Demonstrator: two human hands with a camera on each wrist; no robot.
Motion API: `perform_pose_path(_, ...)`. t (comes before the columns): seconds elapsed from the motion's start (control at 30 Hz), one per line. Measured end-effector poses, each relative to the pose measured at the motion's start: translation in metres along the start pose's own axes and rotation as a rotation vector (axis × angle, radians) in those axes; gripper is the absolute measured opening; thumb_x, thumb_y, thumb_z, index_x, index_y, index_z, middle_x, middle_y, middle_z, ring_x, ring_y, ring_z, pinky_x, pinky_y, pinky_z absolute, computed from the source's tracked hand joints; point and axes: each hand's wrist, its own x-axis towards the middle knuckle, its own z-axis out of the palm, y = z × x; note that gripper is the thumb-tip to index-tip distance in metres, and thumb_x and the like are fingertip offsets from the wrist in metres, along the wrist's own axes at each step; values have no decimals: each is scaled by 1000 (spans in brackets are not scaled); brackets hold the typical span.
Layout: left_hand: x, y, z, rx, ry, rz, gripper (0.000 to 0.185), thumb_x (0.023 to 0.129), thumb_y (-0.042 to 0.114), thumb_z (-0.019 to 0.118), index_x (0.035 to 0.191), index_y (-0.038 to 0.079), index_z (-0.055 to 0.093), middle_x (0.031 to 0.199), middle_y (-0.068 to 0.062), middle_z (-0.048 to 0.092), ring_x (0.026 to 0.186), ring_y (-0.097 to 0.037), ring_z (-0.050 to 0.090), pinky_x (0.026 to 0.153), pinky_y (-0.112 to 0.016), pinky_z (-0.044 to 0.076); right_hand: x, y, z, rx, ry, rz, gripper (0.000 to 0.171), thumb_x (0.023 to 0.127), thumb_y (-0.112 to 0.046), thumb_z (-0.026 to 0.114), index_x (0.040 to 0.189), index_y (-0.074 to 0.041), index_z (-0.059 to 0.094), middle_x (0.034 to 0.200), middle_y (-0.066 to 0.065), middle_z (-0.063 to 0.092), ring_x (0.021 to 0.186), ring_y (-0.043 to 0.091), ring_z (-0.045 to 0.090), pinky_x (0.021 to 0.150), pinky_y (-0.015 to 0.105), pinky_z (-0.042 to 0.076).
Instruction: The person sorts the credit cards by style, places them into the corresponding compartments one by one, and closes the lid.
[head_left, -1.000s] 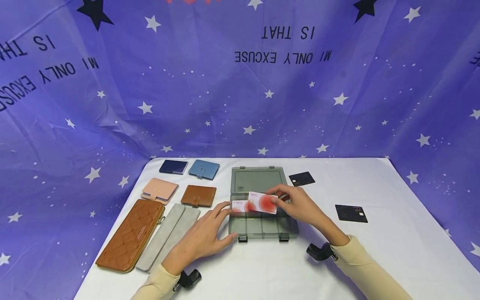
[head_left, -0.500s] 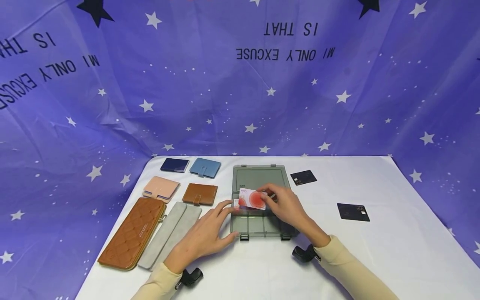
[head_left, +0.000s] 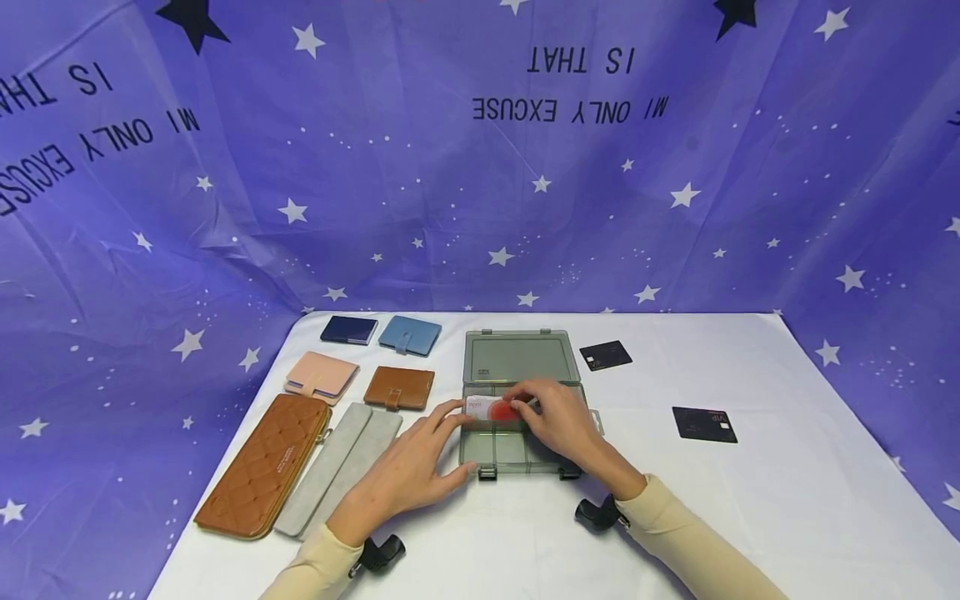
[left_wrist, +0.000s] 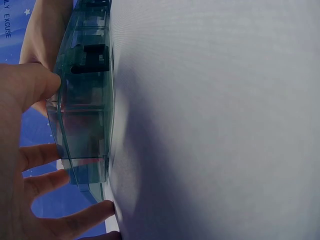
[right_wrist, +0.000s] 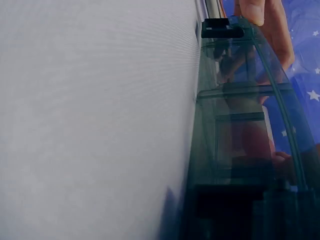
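mossy: ok, what were the fingers actually doing?

gridnerd: The right hand had the white-and-red card pinched at its right end, thumb and fingertip. The left hand wasn't gripping anything — fingers spread and mostly straight, touching the left edge of the divided box, thumb by the front left corner.

mossy: And which way did the card lie from them?

gridnerd: It stuck out leftward from the right fingers, long axis side to side, roughly in line with the hinge. So the right hand was the nearer one, obviously. The left index tip sat just beside the card's other end — couldn't tell if it touched.

mossy: In the box or above it?

gridnerd: Over the left part of the far row, looking close to flat. Whether it rested on a divider or hung just above, no idea.

mossy: What'd it look like?

gridnerd: Pale, pinkish lettering on the left, big red circle toward the right, partly hidden by the fingers. The box was smoky green see-through plastic, lid folded back on the table. Further out, a black card lay beyond its right side, and a grey wallet to the left.
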Motion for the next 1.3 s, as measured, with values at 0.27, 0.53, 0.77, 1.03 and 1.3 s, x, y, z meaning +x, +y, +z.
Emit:
perform_pose_path(0.27, 0, 0, 0, 11, -2, -5, 65, 97, 50, 76, 151, 17, 59, 165, -5, 46, 124, -33, 66, 96, -54, 57, -3, -2, -1, -100, -50, -12, 23, 99, -27, 80, 121, -19, 82, 107, 1, 73, 88, 20, 68, 71, 38, 56)
perform_pose_path(0.53, -1, 1, 1, 10, 1, 0, 65, 97, 49, 76, 150, 16, 60, 165, -6, 46, 123, -33, 66, 95, -54, 57, -3, 7, -12, -73, -120, 25, 28, 101, -30, 78, 126, -19, 80, 125, 3, 78, 119, 29, 72, 93, 55, 60)
perform_pose_path(0.77, 1, 1, 1, 0, 1, -8, 65, 97, 49, 76, 150, 15, 59, 165, -6, 46, 125, -35, 66, 97, -54, 57, 14, 45, -58, 7, -124, -27, 28, 101, -18, 77, 128, -10, 77, 122, 7, 77, 106, 30, 73, 87, 49, 60)
perform_pose_path(1.03, 2, 0, 2, 3, 8, -1, 64, 97, 50, 76, 149, 16, 60, 165, -6, 46, 124, -33, 66, 96, -54, 57, 27, 151, -96, 45, -178, 78, 33, 98, -7, 79, 130, 2, 72, 120, 19, 77, 112, 40, 73, 98, 57, 57)
perform_pose_path(1.3, 1, -1, 2, -1, -5, -13, 64, 98, 51, 75, 150, 18, 59, 166, -5, 45, 127, -34, 65, 98, -56, 57, 32, 206, -113, 22, -273, 74, 48, 94, -15, 86, 135, 2, 69, 134, 21, 71, 126, 45, 64, 108, 63, 49)
